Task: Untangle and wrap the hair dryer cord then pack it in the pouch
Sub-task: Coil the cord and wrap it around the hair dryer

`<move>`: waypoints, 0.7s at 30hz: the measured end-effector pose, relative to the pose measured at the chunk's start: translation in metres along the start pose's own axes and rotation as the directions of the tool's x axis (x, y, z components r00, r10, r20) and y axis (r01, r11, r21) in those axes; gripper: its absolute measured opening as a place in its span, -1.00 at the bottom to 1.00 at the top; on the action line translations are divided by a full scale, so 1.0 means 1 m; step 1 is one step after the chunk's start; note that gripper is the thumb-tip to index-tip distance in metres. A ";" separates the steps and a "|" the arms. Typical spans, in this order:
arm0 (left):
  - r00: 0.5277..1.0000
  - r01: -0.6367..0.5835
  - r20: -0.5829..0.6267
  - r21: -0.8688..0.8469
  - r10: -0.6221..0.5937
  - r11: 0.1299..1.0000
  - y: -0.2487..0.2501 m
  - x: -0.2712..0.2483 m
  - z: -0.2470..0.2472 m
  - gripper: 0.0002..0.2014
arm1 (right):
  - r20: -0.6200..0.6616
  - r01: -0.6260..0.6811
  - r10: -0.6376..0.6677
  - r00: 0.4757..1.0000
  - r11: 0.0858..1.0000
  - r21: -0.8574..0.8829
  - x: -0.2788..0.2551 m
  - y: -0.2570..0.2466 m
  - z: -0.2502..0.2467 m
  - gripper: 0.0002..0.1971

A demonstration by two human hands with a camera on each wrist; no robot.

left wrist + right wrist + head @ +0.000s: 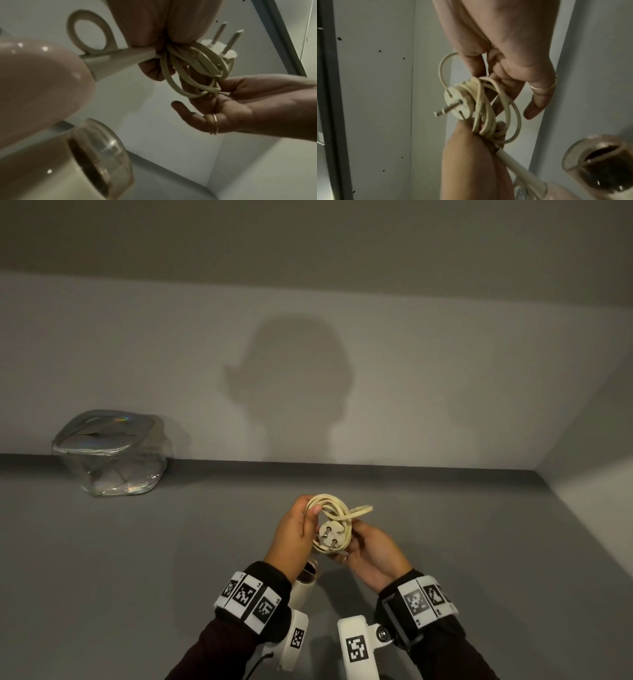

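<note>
My left hand (303, 520) grips a bundle of cream cord (334, 508) coiled in loops, thumb over the top. The round two-pin plug (330, 535) lies on the coil and faces me. My right hand (363, 542) comes in from the right, and thumb and forefinger pinch the loops (197, 70) at their lower side while the other fingers stay stretched out. The pink hair dryer (34, 81) hangs below my left hand by its cord sleeve (120, 60), with its nozzle (307, 578) just showing under the wrist. The clear pouch (109, 453) with a silver top stands far left against the wall.
A grey table (137, 559) runs to grey walls at the back and right, which meet in a corner at the far right. The dryer's hanging loop (89, 29) sticks out beside the cord sleeve. A ring sits on my right hand (215, 123).
</note>
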State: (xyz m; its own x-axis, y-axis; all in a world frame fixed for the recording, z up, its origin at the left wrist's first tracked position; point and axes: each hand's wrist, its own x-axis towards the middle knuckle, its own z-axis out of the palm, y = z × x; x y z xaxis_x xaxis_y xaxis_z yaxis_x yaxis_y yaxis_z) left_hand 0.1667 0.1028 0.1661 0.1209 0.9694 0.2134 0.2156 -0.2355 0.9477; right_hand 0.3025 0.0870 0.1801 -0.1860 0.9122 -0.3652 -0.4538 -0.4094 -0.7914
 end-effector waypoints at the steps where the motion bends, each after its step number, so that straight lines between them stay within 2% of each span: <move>1: 1.000 0.001 -0.010 -0.002 -0.001 1.000 0.001 0.001 0.000 -0.84 | 0.012 0.001 -0.002 1.000 1.000 0.016 -0.001 0.002 0.000 -0.69; 3: 0.999 -0.005 -0.036 0.022 0.005 1.000 0.001 0.003 0.000 -0.85 | 0.072 0.017 -0.021 0.997 0.998 0.058 -0.004 0.003 -0.001 -0.70; 5: 0.999 -0.008 -0.050 0.061 0.011 0.998 -0.001 0.004 0.000 -0.85 | 0.111 0.033 -0.036 0.993 0.999 0.024 -0.009 0.003 -0.001 -0.75; 7: 0.999 -0.021 -0.039 0.089 0.024 0.996 -0.003 0.004 0.003 -0.83 | 0.086 0.061 -0.051 0.995 0.991 -0.122 -0.010 0.005 0.001 -0.77; 9: 0.999 -0.044 -0.025 0.097 0.047 0.994 -0.003 0.002 0.007 -0.83 | 0.004 0.091 -0.093 0.996 0.966 -0.241 -0.006 0.006 0.004 -0.73; 12: 0.998 -0.060 -0.026 0.112 0.063 0.992 -0.002 0.000 0.011 -0.81 | -0.072 0.063 -0.085 0.994 0.963 -0.262 -0.004 0.005 0.007 -0.89; 14: 0.999 -0.046 -0.023 0.111 0.049 0.993 0.001 -0.001 0.009 -0.82 | -0.044 0.037 -0.056 0.997 0.938 -0.346 -0.008 0.001 0.005 -0.83; 19: 0.996 -0.038 -0.080 0.153 0.051 0.987 -0.001 0.004 0.001 -0.86 | 0.071 -0.015 0.068 0.995 0.821 -0.571 -0.029 -0.010 0.004 -0.73; 20: 0.995 -0.031 -0.089 0.153 0.045 0.988 -0.001 0.005 0.000 -0.86 | 0.081 0.005 0.062 0.995 0.761 -0.649 -0.032 -0.011 0.004 -0.73; 21: 0.995 -0.029 -0.090 0.158 0.043 0.987 -0.001 0.006 0.000 -0.85 | 0.078 0.048 0.018 0.997 0.641 -0.766 -0.035 -0.011 0.004 -0.80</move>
State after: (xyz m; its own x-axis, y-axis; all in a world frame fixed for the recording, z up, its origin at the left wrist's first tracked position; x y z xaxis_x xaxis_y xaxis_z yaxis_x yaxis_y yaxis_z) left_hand 0.1670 0.1086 0.1667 0.0422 0.9605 0.2750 0.3626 -0.2712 0.8916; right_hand 0.3104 0.0596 0.2032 -0.2615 0.9032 -0.3404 0.3677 -0.2329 -0.9003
